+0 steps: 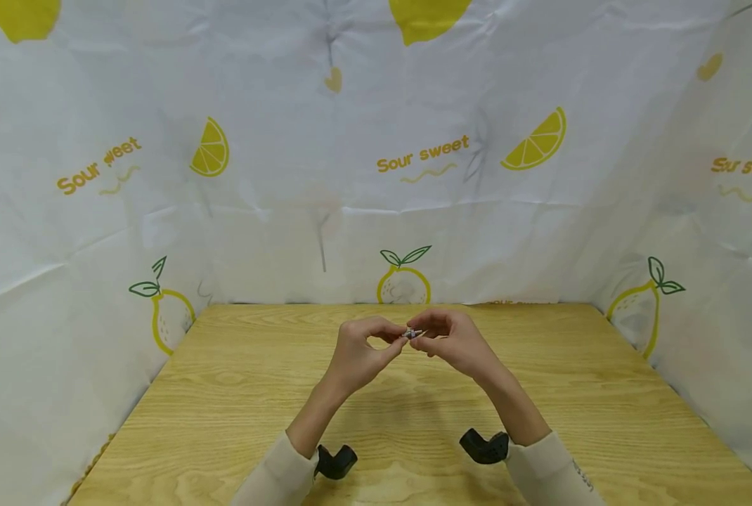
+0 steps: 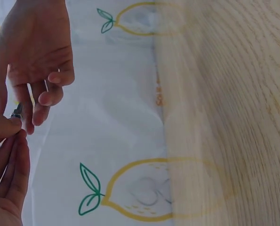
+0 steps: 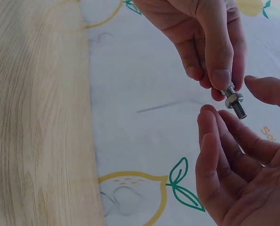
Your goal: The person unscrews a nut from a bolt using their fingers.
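Note:
Near the middle of the head view, both hands meet over the wooden table. My left hand (image 1: 361, 355) pinches a small silver bolt (image 3: 241, 112) between thumb and fingertips. In the right wrist view, a hex nut (image 3: 234, 100) sits partway along its thread, and the bolt's other end is hidden in the left fingers. My right hand (image 1: 461, 344) is spread around the free end, its thumb (image 3: 267, 90) on one side and its fingers (image 3: 220, 136) on the other, with gaps between them and the bolt.
A light wooden table (image 1: 224, 422) lies under the hands. White cloth (image 1: 275, 154) printed with lemons and lettering rises behind it and at both sides. Black curved pieces (image 1: 336, 462) are fixed at both wrists, by the cuffs of the pale sleeves (image 1: 275, 474).

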Motion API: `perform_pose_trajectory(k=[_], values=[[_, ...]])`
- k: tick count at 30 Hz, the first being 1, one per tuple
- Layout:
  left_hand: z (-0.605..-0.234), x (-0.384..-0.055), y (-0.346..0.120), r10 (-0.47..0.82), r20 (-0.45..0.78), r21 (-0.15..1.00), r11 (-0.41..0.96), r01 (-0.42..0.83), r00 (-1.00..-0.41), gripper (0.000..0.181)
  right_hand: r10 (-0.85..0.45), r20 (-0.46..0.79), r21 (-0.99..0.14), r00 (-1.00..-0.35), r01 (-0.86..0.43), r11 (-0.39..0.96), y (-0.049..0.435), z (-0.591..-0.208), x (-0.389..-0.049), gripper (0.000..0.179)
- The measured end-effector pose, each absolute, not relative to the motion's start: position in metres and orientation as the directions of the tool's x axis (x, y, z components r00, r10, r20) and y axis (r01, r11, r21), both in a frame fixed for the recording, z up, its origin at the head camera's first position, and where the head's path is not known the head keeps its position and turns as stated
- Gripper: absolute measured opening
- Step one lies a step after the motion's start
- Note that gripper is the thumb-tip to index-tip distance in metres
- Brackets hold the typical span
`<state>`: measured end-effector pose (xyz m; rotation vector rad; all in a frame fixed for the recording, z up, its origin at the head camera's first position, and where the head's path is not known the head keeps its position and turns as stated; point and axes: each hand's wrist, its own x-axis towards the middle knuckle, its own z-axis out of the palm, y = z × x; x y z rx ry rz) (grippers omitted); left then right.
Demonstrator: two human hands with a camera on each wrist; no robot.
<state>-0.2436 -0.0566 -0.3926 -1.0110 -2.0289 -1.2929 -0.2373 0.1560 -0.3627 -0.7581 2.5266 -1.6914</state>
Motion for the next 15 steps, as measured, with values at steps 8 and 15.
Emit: perform_pose_trajectory(k=[8,15], values=[[-0.3946,-0.2466,-0.0557,0.308,0.77,0.494,0.268,0.827,-0.559,0.008,-0.427,0.157,-0.889,-0.891,-0.315,0.332,0.1569,-0.363,-0.2387,0.033],[-0.3931,-0.2452,-0.0566,0.316,0.768,0.5,0.249,0.83,-0.558,0.006,-0.4,0.209,-0.881,-0.892,-0.349,0.319,0.1573,-0.3617,-0.2372,0.025]])
